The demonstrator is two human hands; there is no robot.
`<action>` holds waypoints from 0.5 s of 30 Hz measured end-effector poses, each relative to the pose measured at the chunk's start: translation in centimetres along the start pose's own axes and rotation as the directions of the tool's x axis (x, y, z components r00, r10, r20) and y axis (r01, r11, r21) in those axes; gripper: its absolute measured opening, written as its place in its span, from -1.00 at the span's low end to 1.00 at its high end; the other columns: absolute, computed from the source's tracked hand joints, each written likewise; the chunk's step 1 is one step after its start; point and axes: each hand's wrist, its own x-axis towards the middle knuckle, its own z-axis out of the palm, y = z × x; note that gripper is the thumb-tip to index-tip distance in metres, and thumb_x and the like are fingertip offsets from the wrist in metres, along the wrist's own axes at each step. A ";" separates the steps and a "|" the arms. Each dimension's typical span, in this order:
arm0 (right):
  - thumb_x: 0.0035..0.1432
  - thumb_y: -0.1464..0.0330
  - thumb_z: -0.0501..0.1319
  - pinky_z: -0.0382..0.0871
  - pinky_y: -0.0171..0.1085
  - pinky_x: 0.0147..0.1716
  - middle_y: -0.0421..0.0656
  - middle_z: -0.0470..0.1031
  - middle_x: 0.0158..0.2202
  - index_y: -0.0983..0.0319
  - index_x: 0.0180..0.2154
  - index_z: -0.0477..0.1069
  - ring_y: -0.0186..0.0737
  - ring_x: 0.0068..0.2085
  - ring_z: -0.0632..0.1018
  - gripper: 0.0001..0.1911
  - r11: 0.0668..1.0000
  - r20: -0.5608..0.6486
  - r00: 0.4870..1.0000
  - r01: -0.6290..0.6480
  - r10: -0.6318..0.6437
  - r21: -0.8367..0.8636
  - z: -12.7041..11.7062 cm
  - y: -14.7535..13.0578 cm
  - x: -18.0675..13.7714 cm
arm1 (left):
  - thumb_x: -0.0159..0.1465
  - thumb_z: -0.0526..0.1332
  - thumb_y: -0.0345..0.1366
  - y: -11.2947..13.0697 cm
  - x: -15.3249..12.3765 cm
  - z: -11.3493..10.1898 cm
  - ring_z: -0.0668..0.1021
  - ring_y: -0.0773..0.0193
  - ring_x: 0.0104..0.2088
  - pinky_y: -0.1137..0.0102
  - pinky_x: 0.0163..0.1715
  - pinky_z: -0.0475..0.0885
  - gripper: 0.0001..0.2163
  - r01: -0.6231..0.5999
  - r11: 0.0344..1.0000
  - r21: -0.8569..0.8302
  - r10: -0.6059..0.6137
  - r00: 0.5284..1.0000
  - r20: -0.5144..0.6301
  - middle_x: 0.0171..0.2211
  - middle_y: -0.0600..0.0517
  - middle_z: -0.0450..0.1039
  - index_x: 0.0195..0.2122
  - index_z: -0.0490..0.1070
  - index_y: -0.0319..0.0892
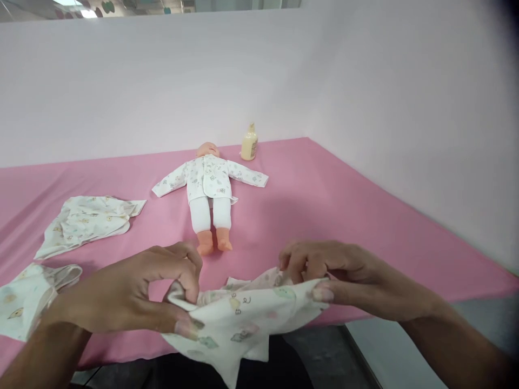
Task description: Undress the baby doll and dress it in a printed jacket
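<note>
I had a small white printed garment (255,316), its exact kind hidden by folds, at six o'clock over the near edge of the pink-covered table (316,216). My left hand (121,292), at the cloth's nine o'clock, was half curled, thumb and fingers pinching its edge; my right hand (365,278), at three, pinched the opposite end likewise. I judged that such thin fabric wanted light, even tension, thumbs near the edge, layers felt apart between fingertips, and the dangling corner kept from snagging. From the garment, a doll (208,189) in a printed jacket (198,175) lay at eleven o'clock, a pump bottle (248,146) stood at twelve, and another printed garment (87,221) lay at ten.
</note>
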 end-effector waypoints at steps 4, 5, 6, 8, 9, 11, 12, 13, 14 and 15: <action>0.11 0.29 0.41 0.48 -0.20 -0.13 -0.13 0.53 -0.21 0.22 -0.40 0.43 -0.21 -0.12 0.54 -0.80 0.990 0.121 0.990 -0.064 0.079 -0.124 -0.5 -0.5 -0.4 | 0.12 0.45 -0.17 -0.1 -1.0 -0.4 0.52 0.23 -0.24 0.23 0.09 0.33 -0.83 -0.100 0.989 -0.105 0.105 0.993 0.048 -0.35 0.06 0.55 -0.33 0.53 -0.03; 0.08 0.29 0.42 0.49 -0.21 -0.14 -0.12 0.51 -0.19 0.22 -0.38 0.45 -0.21 -0.11 0.54 -0.80 0.986 0.128 0.987 -0.075 0.094 -0.146 -0.5 -0.5 -0.6 | 0.11 0.46 -0.18 -0.2 -1.1 -0.5 0.52 0.26 -0.31 0.18 0.16 0.27 -0.83 -0.107 0.987 -0.121 0.116 0.991 0.066 -0.38 0.09 0.56 -0.33 0.53 -0.02; 0.08 0.30 0.42 0.50 -0.22 -0.15 -0.11 0.50 -0.16 0.21 -0.36 0.46 -0.21 -0.10 0.54 -0.82 0.983 0.116 0.988 -0.084 0.104 -0.164 -0.5 -0.5 -0.8 | 0.11 0.46 -0.20 -0.3 -1.3 -0.5 0.51 0.29 -0.37 0.16 0.19 0.24 -0.84 -0.109 0.986 -0.128 0.120 0.989 0.081 -0.42 0.12 0.55 -0.32 0.53 -0.01; 0.11 0.34 0.39 0.49 -0.21 -0.12 -0.08 0.47 -0.10 0.19 -0.30 0.48 -0.19 -0.04 0.53 -0.87 0.980 0.045 0.994 -0.088 0.098 -0.179 -0.4 -0.3 -1.1 | 0.11 0.46 -0.22 -0.7 -1.4 -0.4 0.46 0.33 -0.44 0.17 0.15 0.28 -0.83 -0.108 0.986 -0.129 0.119 0.990 0.076 -0.46 0.14 0.52 -0.30 0.54 0.00; 0.12 0.37 0.37 0.49 -0.22 -0.11 -0.07 0.46 -0.09 0.19 -0.28 0.48 -0.19 -0.03 0.53 -0.89 0.983 0.002 0.996 -0.087 0.088 -0.162 -0.2 -0.2 -1.2 | 0.10 0.47 -0.22 -0.9 -1.5 -0.3 0.45 0.32 -0.43 0.20 0.10 0.32 -0.82 -0.110 0.986 -0.126 0.117 0.991 0.057 -0.47 0.14 0.50 -0.29 0.54 0.00; 0.17 0.39 0.33 0.50 -0.24 -0.16 -0.09 0.47 -0.13 0.19 -0.27 0.46 -0.22 -0.11 0.55 -0.92 0.993 -0.079 0.994 -0.087 0.082 -0.073 0.2 0.3 -1.3 | 0.11 0.45 -0.20 -1.3 -1.6 -0.2 0.43 0.28 -0.38 0.25 0.01 0.37 -0.81 -0.103 0.987 -0.121 0.103 0.995 -0.005 -0.47 0.11 0.45 -0.26 0.53 0.00; 0.19 0.40 0.32 0.50 -0.26 -0.21 -0.10 0.48 -0.17 0.19 -0.28 0.44 -0.26 -0.17 0.55 -0.93 0.996 -0.113 0.990 -0.091 0.089 -0.015 0.4 0.5 -1.2 | 0.14 0.43 -0.19 -1.5 -1.6 -0.1 0.42 0.27 -0.34 0.27 -0.03 0.38 -0.82 -0.097 0.988 -0.117 0.094 0.995 -0.034 -0.45 0.10 0.43 -0.25 0.52 -0.01; 0.20 0.40 0.31 0.50 -0.29 -0.26 -0.12 0.48 -0.22 0.19 -0.29 0.42 -0.29 -0.23 0.55 -0.93 0.995 -0.150 0.984 -0.091 0.097 0.042 0.6 0.7 -1.1 | 0.17 0.40 -0.19 -1.6 -1.5 -0.1 0.41 0.26 -0.32 0.28 -0.06 0.38 -0.84 -0.092 0.990 -0.111 0.086 0.995 -0.053 -0.43 0.09 0.41 -0.24 0.50 -0.02; 0.21 0.41 0.30 0.50 -0.31 -0.30 -0.14 0.48 -0.25 0.19 -0.30 0.41 -0.31 -0.27 0.54 -0.92 0.992 -0.191 0.976 -0.088 0.103 0.088 0.8 0.8 -1.0 | 0.20 0.37 -0.19 -1.6 -1.4 -0.2 0.39 0.26 -0.31 0.30 -0.08 0.38 -0.86 -0.089 0.990 -0.105 0.083 0.994 -0.068 -0.42 0.08 0.39 -0.24 0.48 -0.03; 0.20 0.41 0.31 0.49 -0.32 -0.32 -0.15 0.48 -0.26 0.19 -0.30 0.40 -0.32 -0.28 0.54 -0.91 0.990 -0.236 0.966 -0.079 0.106 0.119 1.0 1.0 -0.9 | 0.23 0.34 -0.20 -1.6 -1.3 -0.2 0.39 0.27 -0.32 0.32 -0.10 0.39 -0.88 -0.089 0.991 -0.097 0.081 0.993 -0.081 -0.41 0.07 0.37 -0.25 0.46 -0.04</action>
